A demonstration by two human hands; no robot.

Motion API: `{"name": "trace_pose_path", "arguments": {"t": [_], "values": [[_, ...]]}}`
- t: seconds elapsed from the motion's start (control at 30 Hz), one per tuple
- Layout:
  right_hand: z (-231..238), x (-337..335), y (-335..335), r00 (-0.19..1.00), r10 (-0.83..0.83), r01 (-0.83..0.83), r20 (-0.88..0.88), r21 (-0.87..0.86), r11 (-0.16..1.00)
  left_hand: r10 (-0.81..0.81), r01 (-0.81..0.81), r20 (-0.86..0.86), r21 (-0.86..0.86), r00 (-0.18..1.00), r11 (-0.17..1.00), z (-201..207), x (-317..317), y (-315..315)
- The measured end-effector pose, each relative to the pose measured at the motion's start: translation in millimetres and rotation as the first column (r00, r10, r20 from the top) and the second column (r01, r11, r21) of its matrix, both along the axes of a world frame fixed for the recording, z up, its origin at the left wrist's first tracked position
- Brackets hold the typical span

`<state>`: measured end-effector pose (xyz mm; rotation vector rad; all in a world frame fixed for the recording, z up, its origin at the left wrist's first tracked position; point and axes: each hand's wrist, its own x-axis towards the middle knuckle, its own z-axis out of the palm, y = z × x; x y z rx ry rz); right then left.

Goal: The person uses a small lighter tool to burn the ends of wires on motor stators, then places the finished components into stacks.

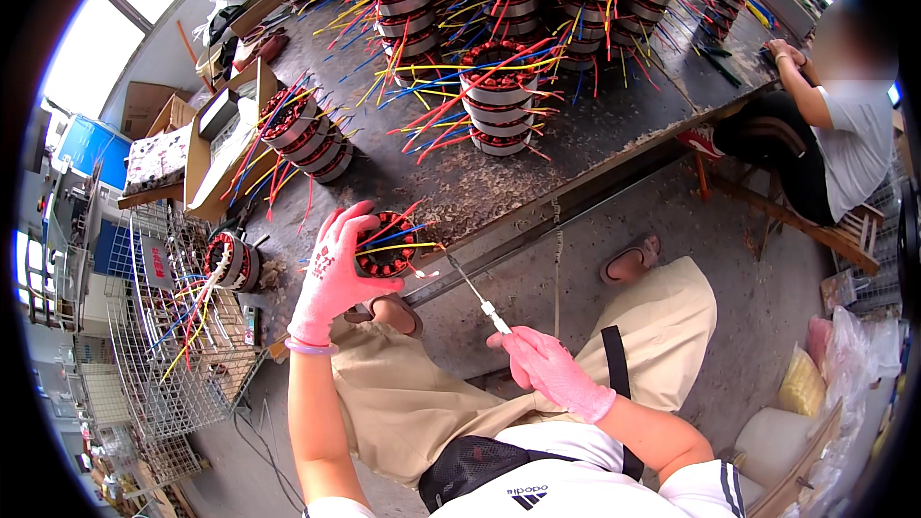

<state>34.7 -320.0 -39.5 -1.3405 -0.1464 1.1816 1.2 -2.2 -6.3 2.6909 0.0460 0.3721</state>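
Note:
My left hand (331, 273), in a pink glove, grips a motor stator (386, 245) by its left side at the table's near edge. Red windings line the ring, and red, blue and yellow lead wires stick out to the right. My right hand (552, 369), also gloved in pink, is closed around a thin metal hook tool (477, 290) with a white section near the fingers. The tool's tip lies close to the lead ends, beside the stator; whether it touches a wire I cannot tell. Another stator (233, 262), with pale lacing, sits left of my left hand.
Stacked stators (499, 101) with loose coloured wires stand across the worn table (460, 187), and a leaning stack (307, 134) is at the left. Cardboard boxes (225, 149) and a wire rack (173, 326) flank the left side. A seated person (815, 125) works at the right.

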Motion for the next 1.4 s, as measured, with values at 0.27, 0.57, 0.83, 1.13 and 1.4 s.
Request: {"name": "trace_pose_path", "arguments": {"t": [0.27, 0.57, 0.83, 1.13, 1.4], "values": [[9, 3, 3, 1.000, 0.024, -0.023, 0.020, -0.048, 0.999, -0.010, 0.009, -0.022, -0.026, 1.000, 1.000, 0, 0, 0], [15, 6, 3, 1.000, 0.008, -0.007, 0.020, -0.041, 0.999, 0.012, -0.013, -0.042, -0.023, 0.999, 1.000, -3, -1, 0], [6, 6, 2, 1.000, 0.001, -0.001, 0.022, -0.030, 1.000, 0.021, -0.021, -0.036, -0.006, 0.999, 1.000, 0, 0, -4], [7, 7, 3, 1.000, 0.001, 0.000, 0.026, -0.038, 0.999, 0.000, -0.001, -0.025, -0.016, 1.000, 1.000, 0, 1, -3], [2, 6, 2, 1.000, -0.002, 0.002, -0.001, -0.019, 1.000, 0.019, -0.020, -0.037, -0.030, 0.999, 0.999, -2, 1, -4]]}}
